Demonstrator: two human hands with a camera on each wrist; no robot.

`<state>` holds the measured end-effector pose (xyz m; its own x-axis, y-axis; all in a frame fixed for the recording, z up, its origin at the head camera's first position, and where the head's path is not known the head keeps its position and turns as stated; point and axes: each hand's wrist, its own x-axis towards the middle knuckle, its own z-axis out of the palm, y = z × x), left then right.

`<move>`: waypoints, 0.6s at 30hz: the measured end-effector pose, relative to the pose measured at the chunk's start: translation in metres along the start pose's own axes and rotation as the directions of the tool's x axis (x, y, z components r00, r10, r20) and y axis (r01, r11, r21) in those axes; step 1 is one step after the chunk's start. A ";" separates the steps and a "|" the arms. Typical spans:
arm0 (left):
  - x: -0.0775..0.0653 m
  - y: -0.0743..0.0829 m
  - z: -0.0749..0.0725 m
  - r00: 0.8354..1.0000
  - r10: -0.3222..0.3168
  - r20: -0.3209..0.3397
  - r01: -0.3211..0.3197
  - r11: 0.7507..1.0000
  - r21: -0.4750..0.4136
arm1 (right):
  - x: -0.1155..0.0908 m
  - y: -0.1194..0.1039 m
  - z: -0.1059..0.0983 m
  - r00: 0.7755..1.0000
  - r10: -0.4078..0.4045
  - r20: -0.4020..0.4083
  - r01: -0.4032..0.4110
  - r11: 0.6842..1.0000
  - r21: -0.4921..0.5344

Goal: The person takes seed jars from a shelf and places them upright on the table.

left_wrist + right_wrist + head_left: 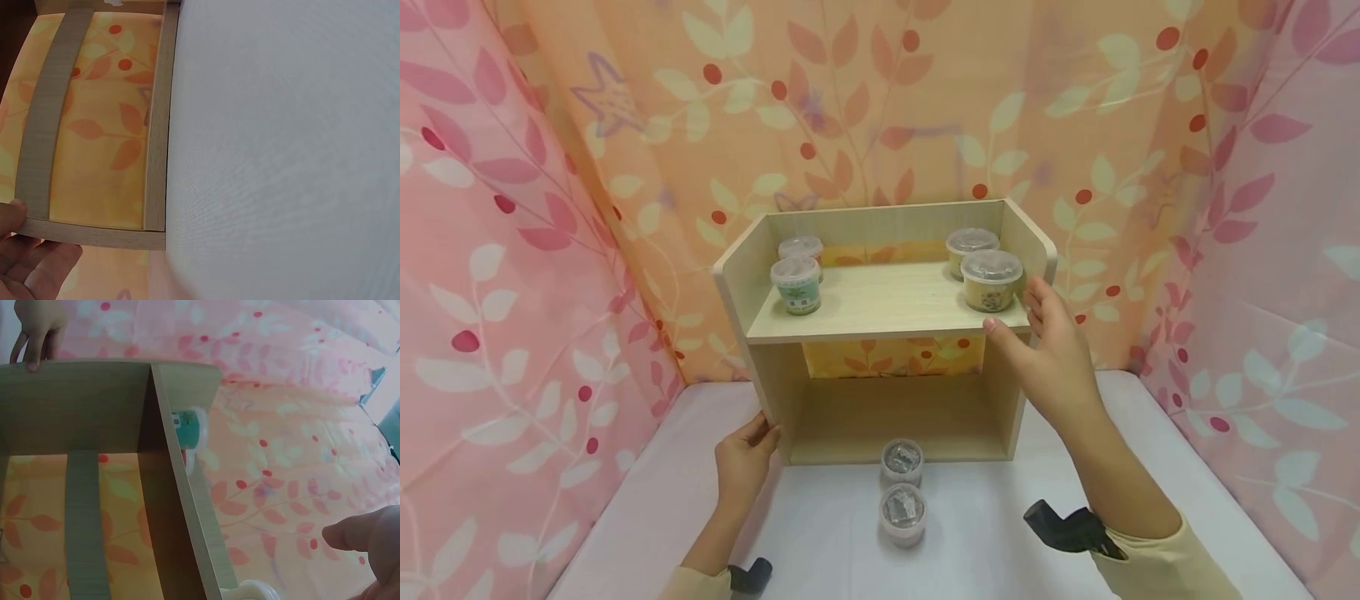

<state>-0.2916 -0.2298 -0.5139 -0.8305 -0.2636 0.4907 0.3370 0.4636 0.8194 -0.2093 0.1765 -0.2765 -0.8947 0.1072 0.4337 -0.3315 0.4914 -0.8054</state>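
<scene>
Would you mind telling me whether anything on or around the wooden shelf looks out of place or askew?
Nothing looks spilled, damaged or tipped. The two grey cups stand upright on the white table just outside the wooden shelf, while four lidded cups sit on its upper board, two at each end.

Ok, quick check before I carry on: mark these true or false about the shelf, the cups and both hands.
1. Four lidded cups stand on the upper board of the wooden shelf. True: two at the left, among them the green cup, and two at the right, among them the yellow cup.
2. The right hand grips the yellow cup. False: its fingers are straight, at the shelf's right front edge beside that cup.
3. The left hand touches the shelf's lower left corner. True.
4. The two grey cups stand inside the lower compartment. False: they stand on the white table in front of it.
</scene>
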 end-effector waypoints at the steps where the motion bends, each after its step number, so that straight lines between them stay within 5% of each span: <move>1: 0.000 0.000 0.000 1.000 -0.003 0.000 0.003 1.000 0.001 | 0.003 -0.001 0.000 1.000 0.017 0.011 -0.016 1.000 -0.007; 18: 0.001 0.002 0.000 1.000 0.018 -0.004 -0.018 1.000 0.009 | 0.040 -0.018 0.008 0.988 0.147 0.039 -0.139 0.975 -0.172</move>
<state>-0.2913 -0.2293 -0.5114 -0.8226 -0.2582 0.5067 0.3480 0.4761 0.8076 -0.2410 0.1652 -0.2477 -0.9448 0.1447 0.2941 -0.1477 0.6131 -0.7760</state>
